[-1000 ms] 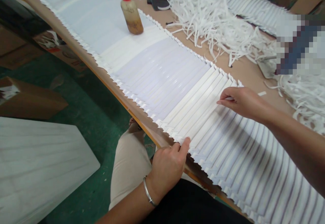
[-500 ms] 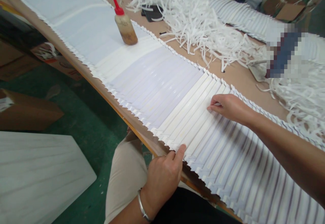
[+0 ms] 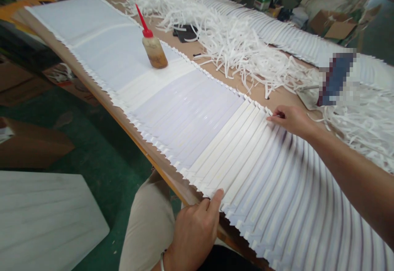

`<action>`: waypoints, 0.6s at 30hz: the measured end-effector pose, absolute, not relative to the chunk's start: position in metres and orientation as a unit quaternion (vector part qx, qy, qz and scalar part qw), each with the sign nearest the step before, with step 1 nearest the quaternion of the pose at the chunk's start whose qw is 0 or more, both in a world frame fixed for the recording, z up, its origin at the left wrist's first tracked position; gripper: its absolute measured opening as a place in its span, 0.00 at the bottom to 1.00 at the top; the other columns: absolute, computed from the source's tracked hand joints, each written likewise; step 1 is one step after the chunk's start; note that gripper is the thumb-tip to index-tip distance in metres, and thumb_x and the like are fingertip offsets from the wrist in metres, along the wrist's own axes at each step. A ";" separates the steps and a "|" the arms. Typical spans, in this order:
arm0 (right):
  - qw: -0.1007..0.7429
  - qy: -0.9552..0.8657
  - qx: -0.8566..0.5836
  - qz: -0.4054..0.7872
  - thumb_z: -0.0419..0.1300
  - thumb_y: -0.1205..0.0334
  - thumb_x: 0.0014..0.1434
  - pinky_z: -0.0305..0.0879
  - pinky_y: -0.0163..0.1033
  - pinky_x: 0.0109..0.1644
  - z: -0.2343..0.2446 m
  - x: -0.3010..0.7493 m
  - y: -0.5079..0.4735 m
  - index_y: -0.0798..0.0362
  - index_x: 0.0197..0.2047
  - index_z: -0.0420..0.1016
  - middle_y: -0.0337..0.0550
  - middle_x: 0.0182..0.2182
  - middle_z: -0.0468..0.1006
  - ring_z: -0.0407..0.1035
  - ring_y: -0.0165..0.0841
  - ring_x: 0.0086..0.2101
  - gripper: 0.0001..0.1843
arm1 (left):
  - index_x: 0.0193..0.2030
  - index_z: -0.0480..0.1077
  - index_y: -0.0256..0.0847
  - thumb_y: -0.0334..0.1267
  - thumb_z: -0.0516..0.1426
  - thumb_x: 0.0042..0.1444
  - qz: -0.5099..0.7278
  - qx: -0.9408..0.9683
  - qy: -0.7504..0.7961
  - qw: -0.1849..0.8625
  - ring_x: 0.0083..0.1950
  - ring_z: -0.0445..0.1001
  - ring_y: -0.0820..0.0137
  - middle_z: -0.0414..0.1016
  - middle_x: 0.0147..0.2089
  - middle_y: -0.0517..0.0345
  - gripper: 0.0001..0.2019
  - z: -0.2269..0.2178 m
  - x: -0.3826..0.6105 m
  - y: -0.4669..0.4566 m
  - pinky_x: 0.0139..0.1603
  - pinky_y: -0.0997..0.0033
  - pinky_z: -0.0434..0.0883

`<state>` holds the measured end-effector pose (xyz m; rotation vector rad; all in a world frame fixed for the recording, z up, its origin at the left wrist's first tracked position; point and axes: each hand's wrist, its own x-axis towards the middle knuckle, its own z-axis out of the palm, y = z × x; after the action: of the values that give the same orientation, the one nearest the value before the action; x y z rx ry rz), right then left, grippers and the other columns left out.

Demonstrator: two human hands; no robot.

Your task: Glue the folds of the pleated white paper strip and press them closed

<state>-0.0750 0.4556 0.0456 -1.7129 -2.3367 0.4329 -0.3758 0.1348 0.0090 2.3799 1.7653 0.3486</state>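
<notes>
A long white and pale lilac pleated sheet [image 3: 191,111] of narrow overlapping strips lies across the table, its folded ends jagged along both edges. My left hand [image 3: 197,226] is closed at the near edge, a finger pressed on the strip ends while the others curl below. Near the far edge, my right hand [image 3: 291,119] pinches a white strip [image 3: 246,155] that runs across the sheet towards my left hand; its exact end is hidden by the fingertips. A squeeze bottle [image 3: 155,53] with a red nozzle and brown liquid stands upright on the sheet.
Loose white strips [image 3: 234,41] are heaped along the far side of the brown table [image 3: 215,68]. Behind them lies another pleated sheet [image 3: 277,33]. A dark flat object [image 3: 185,33] sits by the heap. Cardboard boxes [image 3: 30,144] and a white panel [image 3: 46,222] stand at lower left.
My right hand has slid along the strip towards the far edge, still pinching. My left hand stays at the near edge. The whole view has shifted slightly.
</notes>
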 end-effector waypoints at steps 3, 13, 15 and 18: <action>0.117 -0.785 -0.586 0.163 0.63 0.49 0.60 0.55 0.39 0.31 0.045 -0.077 0.455 0.50 0.31 0.76 0.39 0.23 0.75 0.65 0.33 0.26 0.14 | 0.65 0.67 0.39 0.24 0.54 0.62 0.121 0.794 0.590 0.080 0.25 0.79 0.65 0.76 0.30 0.63 0.24 0.008 -0.376 0.134 0.23 0.70 0.71; 0.150 -0.784 -0.589 0.129 0.61 0.51 0.61 0.57 0.39 0.34 0.032 -0.078 0.458 0.50 0.33 0.75 0.42 0.27 0.78 0.66 0.35 0.28 0.12 | 0.65 0.66 0.38 0.23 0.51 0.64 0.149 0.796 0.582 0.073 0.24 0.78 0.65 0.76 0.29 0.63 0.23 0.007 -0.377 0.135 0.24 0.69 0.72; 0.158 -0.786 -0.583 0.133 0.59 0.51 0.62 0.58 0.40 0.35 0.027 -0.076 0.459 0.50 0.34 0.76 0.43 0.28 0.79 0.67 0.35 0.29 0.12 | 0.65 0.66 0.38 0.23 0.51 0.64 0.149 0.795 0.583 0.072 0.24 0.79 0.65 0.76 0.30 0.63 0.23 0.006 -0.377 0.135 0.24 0.69 0.72; 0.168 -0.787 -0.579 0.128 0.58 0.50 0.62 0.59 0.40 0.37 0.020 -0.074 0.459 0.49 0.35 0.75 0.44 0.30 0.80 0.69 0.36 0.31 0.13 | 0.65 0.66 0.37 0.23 0.51 0.64 0.144 0.795 0.585 0.073 0.25 0.79 0.65 0.77 0.30 0.62 0.24 0.005 -0.377 0.135 0.23 0.69 0.72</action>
<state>-0.0743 0.4589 0.0204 -1.6473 -2.2390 0.3632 -0.3768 0.1354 0.0053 2.3883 1.7569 0.4325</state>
